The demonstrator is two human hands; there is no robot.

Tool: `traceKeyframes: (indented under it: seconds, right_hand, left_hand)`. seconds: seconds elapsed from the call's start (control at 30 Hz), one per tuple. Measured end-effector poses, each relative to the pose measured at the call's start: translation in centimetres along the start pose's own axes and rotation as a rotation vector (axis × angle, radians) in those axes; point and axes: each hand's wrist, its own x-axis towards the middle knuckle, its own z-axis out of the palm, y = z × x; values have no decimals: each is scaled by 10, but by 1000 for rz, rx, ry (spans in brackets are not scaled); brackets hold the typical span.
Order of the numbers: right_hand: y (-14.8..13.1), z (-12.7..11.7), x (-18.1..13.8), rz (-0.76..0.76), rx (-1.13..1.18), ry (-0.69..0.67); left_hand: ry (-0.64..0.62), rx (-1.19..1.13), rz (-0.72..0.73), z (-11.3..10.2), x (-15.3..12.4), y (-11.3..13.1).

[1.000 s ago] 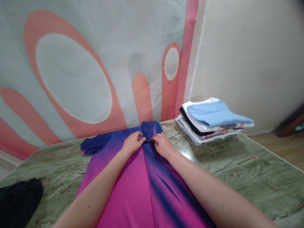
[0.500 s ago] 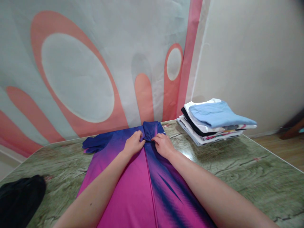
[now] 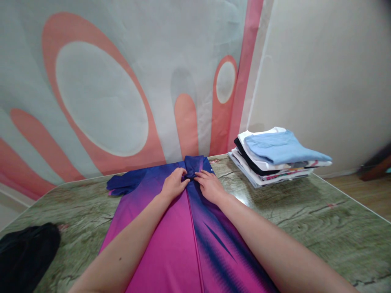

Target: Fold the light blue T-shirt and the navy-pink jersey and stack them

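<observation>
A pink and navy shirt point(image 3: 161, 248) lies spread on the table, its collar point(image 3: 193, 165) at the far edge. One navy sleeve point(image 3: 125, 183) reaches out to the left, while the right part is folded inward, with a long edge running down the middle. At the left side of the collar, my left hand point(image 3: 174, 184) is closed, with thumb and fingers pinching the fabric. My right hand point(image 3: 210, 186) rests just right of the collar opening, fingers stretched out over the cloth and touching it. The fabric right under the fingertips is partly hidden.
A stack of folded clothes point(image 3: 284, 148), light blue on top, stands at the back right of the wood-patterned table point(image 3: 317, 215). Black cloth point(image 3: 27, 256) lies at the near left. Behind the table rises a wall covering point(image 3: 159, 49) with coral shapes.
The fingers of my right hand have loosened from a pinch and straightened over the fabric beside the collar. My left hand stays at the collar. The view has shifted very slightly.
</observation>
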Motion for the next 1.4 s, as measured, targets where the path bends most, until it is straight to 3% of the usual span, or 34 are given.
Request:
traceKeyframes:
  seconds: [0.17, 0.3, 0.37, 0.47, 0.57, 0.67, 0.8, 1.0, 1.2, 1.3, 1.4]
  right_hand:
    - [-4, -7, 2, -15, 37, 129]
    - [-7, -15, 2, -24, 35, 61]
    - [-8, -18, 1, 35, 17, 78]
    - [-8, -19, 1, 81, -15, 116]
    - [-7, -16, 0, 72, -56, 34]
    - [-5, -11, -1, 106, -103, -14]
    - [-4, -10, -1, 167, -122, 21]
    - [-5, -13, 0, 164, -93, 48]
    - [-3, -14, -1, 125, -25, 103]
    - [-2, -10, 0, 27, -3, 68]
    - [0, -4, 1, 22, -32, -4]
  left_hand:
    - [18, 25, -111, 2, 1, 5]
    - [-48, 134, -171, -4, 0, 10]
    - [-15, 172, -187, -9, -1, 13]
    - [68, 149, -63, -12, 0, 17]
    - [-29, 125, 93, -8, 0, 19]
    - [-116, 225, 26, -4, 1, 15]
    - [-57, 279, -114, -9, 1, 8]
    - [-57, 80, 97, -1, 1, 20]
    - [-21, 56, -207, 27, 16, 20]
    - [-5, -25, -259, 28, 20, 13]
    - [33, -109, -278, 23, 16, 8]
